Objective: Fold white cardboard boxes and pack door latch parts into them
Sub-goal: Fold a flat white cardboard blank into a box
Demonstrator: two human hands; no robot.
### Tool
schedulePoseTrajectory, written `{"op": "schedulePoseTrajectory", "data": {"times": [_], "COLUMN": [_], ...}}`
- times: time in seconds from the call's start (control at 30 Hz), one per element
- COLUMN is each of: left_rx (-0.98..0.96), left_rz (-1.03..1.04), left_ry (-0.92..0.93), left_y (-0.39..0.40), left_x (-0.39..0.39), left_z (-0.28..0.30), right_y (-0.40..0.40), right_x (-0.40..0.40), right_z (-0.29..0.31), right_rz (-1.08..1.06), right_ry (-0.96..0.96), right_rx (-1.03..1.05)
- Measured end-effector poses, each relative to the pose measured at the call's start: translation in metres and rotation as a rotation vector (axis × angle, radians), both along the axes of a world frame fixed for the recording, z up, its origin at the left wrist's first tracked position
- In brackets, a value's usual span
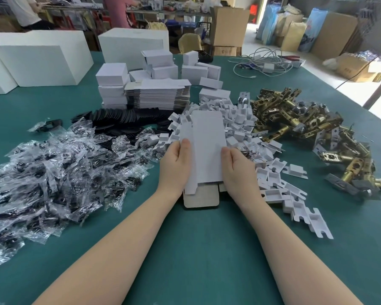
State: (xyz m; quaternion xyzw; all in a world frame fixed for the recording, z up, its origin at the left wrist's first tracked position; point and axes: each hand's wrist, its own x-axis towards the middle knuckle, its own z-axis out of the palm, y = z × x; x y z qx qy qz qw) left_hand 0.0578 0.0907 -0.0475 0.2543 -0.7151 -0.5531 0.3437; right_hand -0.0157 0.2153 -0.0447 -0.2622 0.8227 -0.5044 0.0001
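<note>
The folding step is in hand: both hands grasp a flat white box blank (204, 148) by its long edges, the left hand (176, 166) on one side, the right hand (238, 168) on the other. The blank is unopened, white outside, grey-brown on its near flap. It sits above the green tabletop (207, 249), just in front of the pile of white card inserts (240, 119). Next, I judge, it must be squeezed open into a sleeve.
</note>
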Motion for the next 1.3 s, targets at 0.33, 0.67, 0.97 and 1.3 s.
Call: {"op": "schedulePoseTrajectory", "data": {"times": [0.33,0.67,0.97,1.3], "left_rx": [0.144,0.400,0.673,0.396], "left_rz": [-0.162,-0.388,-0.436,-0.668], "left_ry": [0.013,0.048,0.178,0.087], "left_y": [-0.003,-0.008,-0.010,-0.025], "left_x": [-0.002,0.003,-0.003,0.014], "left_z": [0.003,0.007,0.003,0.019], "right_y": [0.002,0.003,0.000,0.004], "right_x": [0.002,-0.001,0.008,-0.002], "right_z": [0.007,0.018,0.008,0.022], "right_rz": [-0.058,-0.012,0.126,-0.021], "right_ry": [0.007,-0.395,-0.201,-0.544], "right_rx": [-0.094,-0.444,-0.249,-0.533]}}
